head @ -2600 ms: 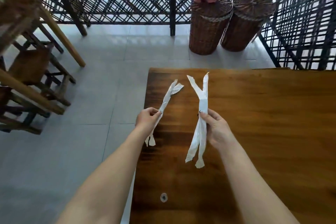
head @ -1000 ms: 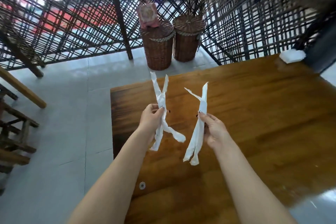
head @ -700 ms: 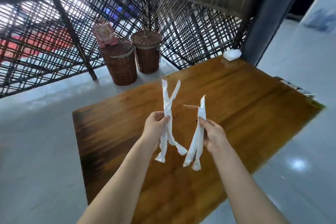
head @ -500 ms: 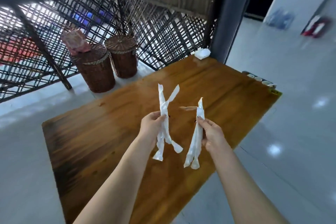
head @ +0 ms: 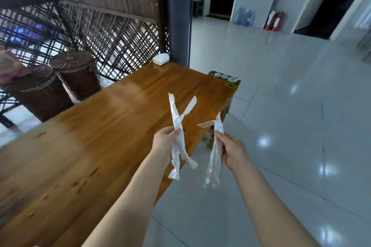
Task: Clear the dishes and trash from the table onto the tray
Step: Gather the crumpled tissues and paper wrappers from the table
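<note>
My left hand (head: 165, 141) grips two crossed white plastic wrappers (head: 178, 124) above the right edge of the long wooden table (head: 84, 138). My right hand (head: 230, 150) pinches another bunch of clear plastic wrappers (head: 214, 152) out over the floor, just past the table's edge. Beyond the table's far right corner a dark tray (head: 224, 76) holds several small white cups. A white tissue pack (head: 161, 59) lies at the table's far end.
Two wicker baskets (head: 76, 72) stand on the floor left of the table, before a lattice fence. A grey pillar (head: 177, 14) rises behind the table's far end. Glossy tiled floor (head: 291, 106) spreads to the right, with water bottles and red extinguishers by the far wall.
The view has swung to the right, bringing the table's far end, the tray and the open floor into sight. Both hands keep hold of their wrappers and have drifted toward the table's right edge.
</note>
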Tool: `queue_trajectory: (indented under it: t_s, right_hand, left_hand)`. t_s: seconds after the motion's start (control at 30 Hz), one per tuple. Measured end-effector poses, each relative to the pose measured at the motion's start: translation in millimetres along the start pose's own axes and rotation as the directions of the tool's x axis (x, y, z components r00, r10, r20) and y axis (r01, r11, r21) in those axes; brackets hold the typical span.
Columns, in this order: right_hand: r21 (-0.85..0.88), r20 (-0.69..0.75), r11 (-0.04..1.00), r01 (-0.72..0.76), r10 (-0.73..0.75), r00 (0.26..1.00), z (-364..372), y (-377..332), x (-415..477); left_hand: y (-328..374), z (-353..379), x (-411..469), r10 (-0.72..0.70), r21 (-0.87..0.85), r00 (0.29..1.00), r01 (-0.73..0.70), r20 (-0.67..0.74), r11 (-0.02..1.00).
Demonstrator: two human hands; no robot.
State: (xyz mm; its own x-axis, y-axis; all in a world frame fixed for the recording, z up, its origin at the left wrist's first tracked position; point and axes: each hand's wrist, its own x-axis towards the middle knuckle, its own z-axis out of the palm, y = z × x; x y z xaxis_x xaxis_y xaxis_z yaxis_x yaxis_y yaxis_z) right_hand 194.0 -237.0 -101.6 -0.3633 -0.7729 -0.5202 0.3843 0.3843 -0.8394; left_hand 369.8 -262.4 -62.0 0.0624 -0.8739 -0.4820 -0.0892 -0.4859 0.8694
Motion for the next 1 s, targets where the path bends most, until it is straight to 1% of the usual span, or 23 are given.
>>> queue_trajectory:
  t_s: [0.1, 0.13, 0.17, 0.23, 0.33, 0.5, 0.67, 0.8, 1.0]
  right_hand:
    - [0.047, -0.049, 0.998, 0.048, -0.045, 0.998, -40.4, -10.6, 3.2]
    - [0.058, -0.05, 0.997, 0.054, -0.051, 0.997, -43.2, -12.0, 3.1]
    - [0.083, -0.09, 0.994, 0.075, -0.067, 0.994, -64.3, -19.0, 7.6]
    - [0.103, -0.121, 0.99, 0.096, -0.083, 0.989, -81.0, -25.4, 13.2]
    - [0.122, -0.169, 0.983, 0.137, -0.116, 0.979, -112.1, -39.1, 29.4]
    - [0.192, -0.253, 0.967, 0.166, -0.114, 0.961, -154.4, -69.5, 74.7]
    - [0.195, -0.332, 0.958, 0.21, -0.137, 0.933, -168.7, -116.2, 142.1]
    - [0.211, -0.353, 0.951, 0.226, -0.142, 0.925, -168.8, -146.5, 191.3]
    - [0.178, -0.371, 0.96, 0.216, -0.138, 0.919, -187.1, -187.8, 246.6]
  left_hand:
    - [3.3, 46.4, -2.7, 0.01, 0.024, 0.999, -0.011, 0.04, 1.0]
    - [3.2, 50.3, -1.8, 0.011, 0.023, 0.999, -0.011, 0.04, 1.0]
    - [7.0, 74.9, -2.2, 0.017, 0.043, 0.997, -0.021, 0.073, 0.999]
    - [11.1, 94.7, -0.1, 0.037, 0.058, 0.994, -0.043, 0.1, 0.997]
    - [17.7, 134.9, 13.1, 0.063, 0.08, 0.985, -0.077, 0.158, 0.994]
    - [36.7, 200.7, 51.9, 0.039, 0.105, 0.973, -0.064, 0.23, 0.992]
    - [71.1, 264.1, 113.5, 0.085, 0.113, 0.942, -0.128, 0.325, 0.985]
    - [100.4, 305.6, 152.9, 0.136, 0.138, 0.917, -0.2, 0.375, 0.97]
    - [132.7, 361.9, 199.1, 0.13, 0.182, 0.898, -0.223, 0.42, 0.958]
